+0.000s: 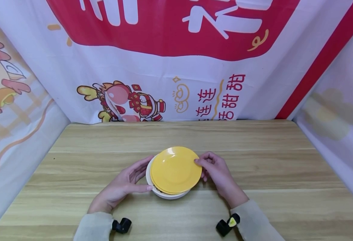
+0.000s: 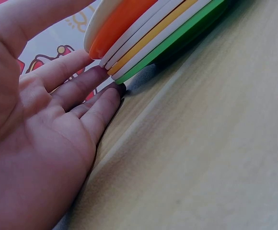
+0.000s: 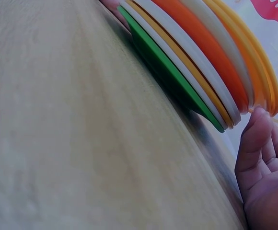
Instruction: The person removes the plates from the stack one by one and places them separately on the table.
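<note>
Half spread, the left hand (image 1: pixel 120 185) touches the stack of plates (image 3: pixel 212 52) on the wooden table (image 1: pixel 272 164); the right hand (image 1: pixel 214 169) pinches the yellow plates (image 1: pixel 175 170) on top, off-centre; stacking looks mostly done, these not yet released; behind hangs printed cloth (image 1: pixel 164 67).

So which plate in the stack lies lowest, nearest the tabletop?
The green plate at the very bottom; it alone is green, and every other one lies above it.
</note>
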Demonstrator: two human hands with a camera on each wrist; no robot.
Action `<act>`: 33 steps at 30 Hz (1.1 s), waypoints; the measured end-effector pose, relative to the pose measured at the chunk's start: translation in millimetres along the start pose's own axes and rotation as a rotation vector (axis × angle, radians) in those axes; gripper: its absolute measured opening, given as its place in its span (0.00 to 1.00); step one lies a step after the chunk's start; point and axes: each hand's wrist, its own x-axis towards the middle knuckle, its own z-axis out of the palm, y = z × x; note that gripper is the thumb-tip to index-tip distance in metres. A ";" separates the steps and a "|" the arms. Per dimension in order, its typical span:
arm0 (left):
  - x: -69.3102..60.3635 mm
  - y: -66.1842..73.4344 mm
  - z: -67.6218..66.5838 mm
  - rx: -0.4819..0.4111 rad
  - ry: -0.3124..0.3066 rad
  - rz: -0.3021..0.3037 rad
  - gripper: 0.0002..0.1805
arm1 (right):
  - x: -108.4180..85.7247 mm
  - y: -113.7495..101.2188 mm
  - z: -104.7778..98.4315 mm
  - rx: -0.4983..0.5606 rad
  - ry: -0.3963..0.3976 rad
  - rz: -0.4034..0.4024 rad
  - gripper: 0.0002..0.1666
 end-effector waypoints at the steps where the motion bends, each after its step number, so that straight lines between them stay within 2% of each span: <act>1: 0.0 -0.1 -0.2 0.001 0.003 -0.003 0.55 | 0.1 -0.2 0.2 0.000 0.000 0.000 0.15; 23: -1.0 0.4 0.6 -0.001 0.008 0.005 0.54 | -0.2 -4.4 -0.6 -0.020 0.010 0.015 0.19; 33: -2.7 -1.1 0.0 0.004 0.000 0.022 0.53 | 0.9 -3.4 -3.8 0.051 0.006 0.011 0.16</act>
